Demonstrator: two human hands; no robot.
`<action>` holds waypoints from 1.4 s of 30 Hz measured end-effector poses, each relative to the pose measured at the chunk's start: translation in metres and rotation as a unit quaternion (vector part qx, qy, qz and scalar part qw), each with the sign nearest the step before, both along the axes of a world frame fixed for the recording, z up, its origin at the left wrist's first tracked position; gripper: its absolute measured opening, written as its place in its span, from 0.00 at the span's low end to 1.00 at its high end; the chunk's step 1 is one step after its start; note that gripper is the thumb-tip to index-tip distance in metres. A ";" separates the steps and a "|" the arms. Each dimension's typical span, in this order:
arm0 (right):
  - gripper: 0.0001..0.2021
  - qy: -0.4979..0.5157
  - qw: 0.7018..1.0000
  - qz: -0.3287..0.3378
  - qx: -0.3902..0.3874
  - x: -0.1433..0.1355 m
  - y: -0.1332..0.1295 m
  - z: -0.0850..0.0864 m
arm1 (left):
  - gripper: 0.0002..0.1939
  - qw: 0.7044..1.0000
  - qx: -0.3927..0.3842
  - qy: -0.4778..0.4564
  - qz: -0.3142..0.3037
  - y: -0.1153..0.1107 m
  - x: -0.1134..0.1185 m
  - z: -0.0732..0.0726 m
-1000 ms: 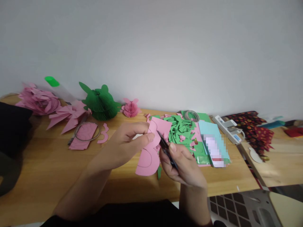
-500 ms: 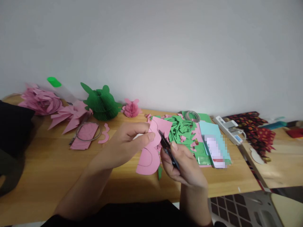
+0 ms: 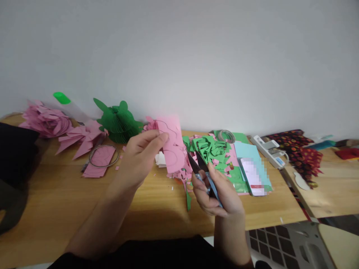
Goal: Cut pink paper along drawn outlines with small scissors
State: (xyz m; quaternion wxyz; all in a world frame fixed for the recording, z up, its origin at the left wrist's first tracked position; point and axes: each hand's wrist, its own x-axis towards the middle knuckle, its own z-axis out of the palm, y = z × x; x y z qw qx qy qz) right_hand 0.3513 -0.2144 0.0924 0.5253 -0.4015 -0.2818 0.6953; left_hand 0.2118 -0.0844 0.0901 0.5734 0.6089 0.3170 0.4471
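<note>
Between thumb and fingers, my left hand (image 3: pixel 144 153) pinches a piece of pink paper (image 3: pixel 171 144) with curved pencil lines drawn on it. The paper is held up above the table, its right edge partly cut. In my right hand (image 3: pixel 220 192) is a pair of scissors (image 3: pixel 206 175) with dark blades and bluish handles. The blades are parted, pointing up and left, just right of the paper and apart from it. Below and behind them lies a heap of green paper scraps (image 3: pixel 211 149) mixed with pink scraps (image 3: pixel 182 175).
Left on the wooden table (image 3: pixel 64 209) are a metal ring (image 3: pixel 90 158) over pink sheets, folded pink paper (image 3: pixel 47 121) and a green honeycomb paper figure (image 3: pixel 119 123). To the right lie a tape roll (image 3: pixel 226 136), a phone (image 3: pixel 254 177) and a power strip (image 3: pixel 270 151).
My left hand has lifted the pink paper up and left and turned it, away from the scissors. The scissors' blades have opened. My right hand has barely moved.
</note>
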 end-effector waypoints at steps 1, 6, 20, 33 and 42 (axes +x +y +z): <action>0.25 -0.011 1.000 -0.006 0.005 0.000 0.000 0.000 | 0.13 0.999 -0.019 -0.041 0.000 0.001 0.001 -0.001; 0.19 -0.270 0.948 -0.142 0.092 -0.003 -0.005 -0.002 | 0.11 0.991 -0.062 -0.113 0.025 0.005 0.002 0.000; 0.14 -0.555 0.785 -0.237 0.139 -0.014 -0.018 0.009 | 0.28 1.000 0.009 -0.010 0.017 -0.008 0.002 0.006; 0.12 -0.581 0.767 -0.231 0.146 -0.014 -0.017 0.010 | 0.11 0.971 0.141 0.091 -0.168 -0.017 -0.007 0.022; 0.12 -0.580 0.771 -0.218 0.143 -0.014 -0.016 0.009 | 0.12 0.973 0.150 0.099 -0.147 -0.017 -0.006 0.024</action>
